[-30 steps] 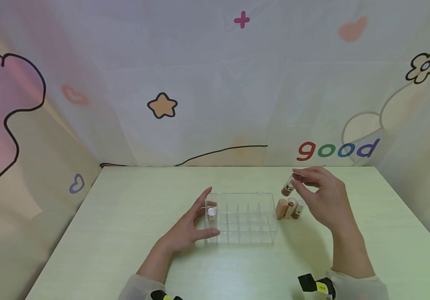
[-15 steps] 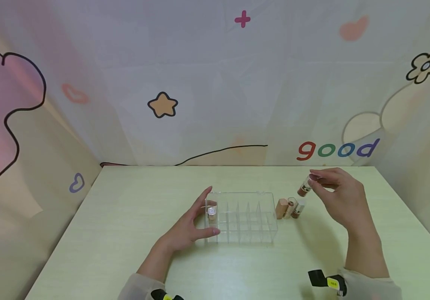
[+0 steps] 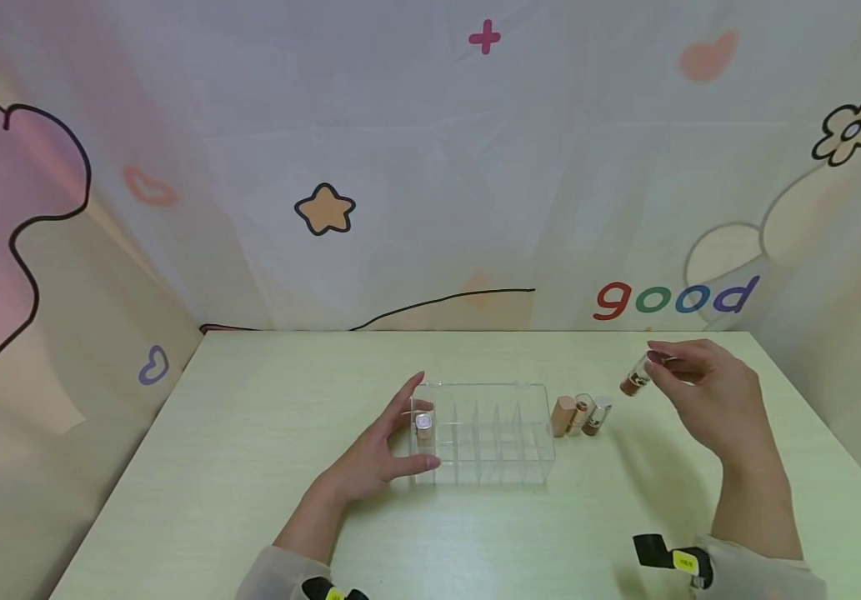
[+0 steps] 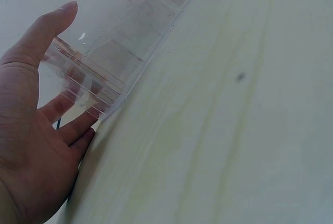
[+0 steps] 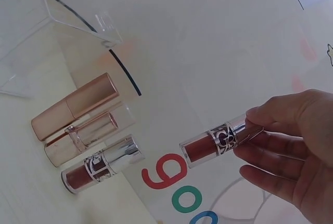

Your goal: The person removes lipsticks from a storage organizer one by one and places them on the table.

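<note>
A clear acrylic organizer with thin dividers stands on the table, and my left hand holds its left end, thumb at the front and fingers round the far side. In its leftmost slot a tube with a silver top stands upright. My right hand pinches a lip gloss tube by its silver cap, the dark red clear end slanting down-left above the table. Right of the organizer stand a rose-gold lipstick, a lipstick with a clear cap and a second lip gloss tube.
The pale table extends to both sides and in front of the organizer. Behind it hangs a printed backdrop with a star, hearts and coloured letters. Black wrist straps sit over both sleeves.
My right hand has moved to the right with the lip gloss tube, away from the three standing tubes. The left hand and organizer stay in place.
</note>
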### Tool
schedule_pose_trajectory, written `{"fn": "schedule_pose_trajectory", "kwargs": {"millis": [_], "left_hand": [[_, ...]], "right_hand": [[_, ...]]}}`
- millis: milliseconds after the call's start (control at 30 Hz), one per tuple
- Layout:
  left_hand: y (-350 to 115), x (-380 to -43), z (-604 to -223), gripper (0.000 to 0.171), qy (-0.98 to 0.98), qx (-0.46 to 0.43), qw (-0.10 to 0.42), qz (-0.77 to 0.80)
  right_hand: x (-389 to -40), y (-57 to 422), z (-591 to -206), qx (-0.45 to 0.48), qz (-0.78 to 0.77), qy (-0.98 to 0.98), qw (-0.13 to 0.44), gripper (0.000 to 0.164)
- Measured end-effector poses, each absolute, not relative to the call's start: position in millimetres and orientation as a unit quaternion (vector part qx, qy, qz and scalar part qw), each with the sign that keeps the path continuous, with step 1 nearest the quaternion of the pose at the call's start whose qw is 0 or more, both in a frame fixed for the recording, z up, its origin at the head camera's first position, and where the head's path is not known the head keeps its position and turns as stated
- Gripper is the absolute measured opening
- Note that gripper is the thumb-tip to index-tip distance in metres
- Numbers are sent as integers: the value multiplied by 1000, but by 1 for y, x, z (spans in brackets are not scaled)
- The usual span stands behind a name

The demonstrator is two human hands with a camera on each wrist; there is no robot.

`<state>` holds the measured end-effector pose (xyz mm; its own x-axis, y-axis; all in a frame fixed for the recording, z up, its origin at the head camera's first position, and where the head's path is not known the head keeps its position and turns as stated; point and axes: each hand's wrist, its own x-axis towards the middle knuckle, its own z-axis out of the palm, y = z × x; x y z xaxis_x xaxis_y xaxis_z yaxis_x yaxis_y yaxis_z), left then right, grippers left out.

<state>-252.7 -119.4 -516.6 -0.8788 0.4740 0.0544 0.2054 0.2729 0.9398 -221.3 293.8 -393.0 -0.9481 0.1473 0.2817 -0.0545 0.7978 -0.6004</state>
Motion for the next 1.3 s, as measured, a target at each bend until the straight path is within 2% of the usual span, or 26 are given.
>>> {"fn": "schedule_pose_trajectory", "kwargs": {"millis": [967, 1300], "left_hand": [[-118, -253, -518, 109, 790, 206, 125, 564], [-119, -252, -517, 109, 796, 204, 124, 557]], "right_hand": [[-232, 308, -413, 3, 315, -948, 38, 34], [-235, 306, -418, 12, 310, -951, 14, 36]]}}
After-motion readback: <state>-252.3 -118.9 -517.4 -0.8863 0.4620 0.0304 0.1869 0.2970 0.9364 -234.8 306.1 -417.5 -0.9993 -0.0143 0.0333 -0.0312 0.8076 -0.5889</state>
